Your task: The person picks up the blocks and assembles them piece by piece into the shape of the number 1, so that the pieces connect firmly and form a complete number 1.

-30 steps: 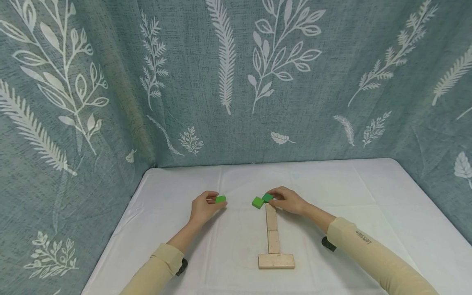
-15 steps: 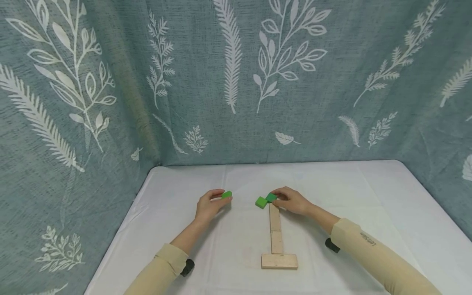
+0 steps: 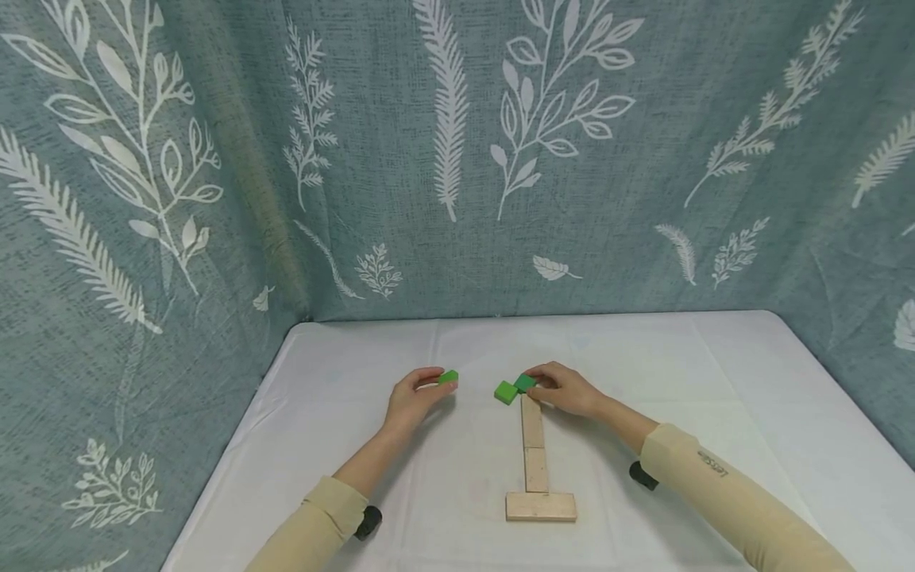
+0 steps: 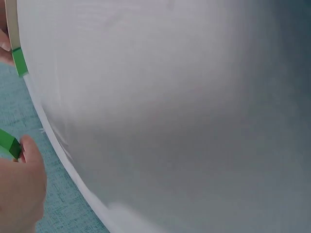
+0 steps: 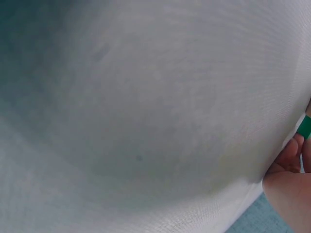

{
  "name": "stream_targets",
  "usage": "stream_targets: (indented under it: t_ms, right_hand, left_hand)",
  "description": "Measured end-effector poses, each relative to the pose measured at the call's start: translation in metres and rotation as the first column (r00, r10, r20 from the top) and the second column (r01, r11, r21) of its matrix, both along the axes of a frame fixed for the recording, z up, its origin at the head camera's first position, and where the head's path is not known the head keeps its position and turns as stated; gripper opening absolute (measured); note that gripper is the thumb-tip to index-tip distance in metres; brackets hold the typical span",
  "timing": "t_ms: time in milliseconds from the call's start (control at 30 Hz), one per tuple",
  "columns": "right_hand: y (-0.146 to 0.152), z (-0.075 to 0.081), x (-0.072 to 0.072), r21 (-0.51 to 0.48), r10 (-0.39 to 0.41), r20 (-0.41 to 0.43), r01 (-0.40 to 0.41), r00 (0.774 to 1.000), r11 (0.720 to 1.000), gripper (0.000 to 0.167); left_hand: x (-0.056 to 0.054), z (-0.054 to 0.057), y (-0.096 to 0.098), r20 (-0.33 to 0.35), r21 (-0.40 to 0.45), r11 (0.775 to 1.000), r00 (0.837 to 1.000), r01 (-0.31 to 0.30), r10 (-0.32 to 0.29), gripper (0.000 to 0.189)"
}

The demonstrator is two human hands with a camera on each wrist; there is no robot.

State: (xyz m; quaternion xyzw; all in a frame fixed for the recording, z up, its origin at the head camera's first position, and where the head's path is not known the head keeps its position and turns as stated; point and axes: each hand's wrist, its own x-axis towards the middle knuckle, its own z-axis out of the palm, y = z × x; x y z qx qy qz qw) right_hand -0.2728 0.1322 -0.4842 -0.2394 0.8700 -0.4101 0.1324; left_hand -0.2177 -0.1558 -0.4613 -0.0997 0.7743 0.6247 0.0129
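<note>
My left hand (image 3: 411, 400) pinches a light green block (image 3: 449, 376) between thumb and fingers, left of the other blocks; the left wrist view shows this green block (image 4: 8, 144) at its left edge. My right hand (image 3: 566, 391) holds a darker green block (image 3: 525, 383) at the far end of a line of wooden blocks. Against that block's left side lies another light green block (image 3: 506, 392), corner turned towards me. Two plain wooden blocks, the far one (image 3: 532, 421) and the near one (image 3: 536, 469), run end to end towards me.
A wider wooden block (image 3: 540, 507) lies crosswise at the near end of the line. Everything rests on a white-covered table (image 3: 643, 357). A blue-green leaf-patterned curtain (image 3: 457, 262) hangs behind and at both sides.
My left hand has moved right with its light green block, closer to the others, and the block has turned in its fingers. My right hand stays at the darker green block.
</note>
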Motion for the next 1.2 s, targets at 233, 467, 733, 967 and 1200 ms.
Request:
stream_targets:
  t_ms: [233, 467, 733, 967, 1200]
  right_hand:
    - [0.001, 0.0, 0.001, -0.002, 0.004, -0.012, -0.004, 1.0, 1.0, 0.04]
    - [0.001, 0.0, 0.001, -0.004, 0.008, -0.014, -0.008, 1.0, 1.0, 0.04]
    - [0.0, 0.002, 0.002, 0.008, -0.001, -0.005, 0.001, 1.0, 1.0, 0.04]
    - [-0.001, 0.003, 0.003, 0.006, 0.001, -0.009, -0.001, 1.0, 1.0, 0.04]
    - [-0.001, 0.003, 0.002, 0.013, -0.001, -0.016, 0.001, 1.0, 1.0, 0.04]
  left_hand:
    - [0.001, -0.003, 0.007, -0.027, 0.081, 0.995, 0.998, 0.051, -0.049, 0.046]
    - [0.002, -0.004, 0.015, -0.044, 0.077, 0.991, 0.994, 0.107, -0.104, 0.047]
    - [0.003, -0.004, 0.025, -0.04, -0.015, 0.987, 0.986, 0.163, -0.164, 0.048]
    - [0.002, -0.005, 0.033, -0.061, -0.099, 0.976, 0.978, 0.194, -0.2, 0.045]
    - [-0.001, -0.008, 0.038, -0.056, -0.164, 0.959, 0.968, 0.231, -0.243, 0.044]
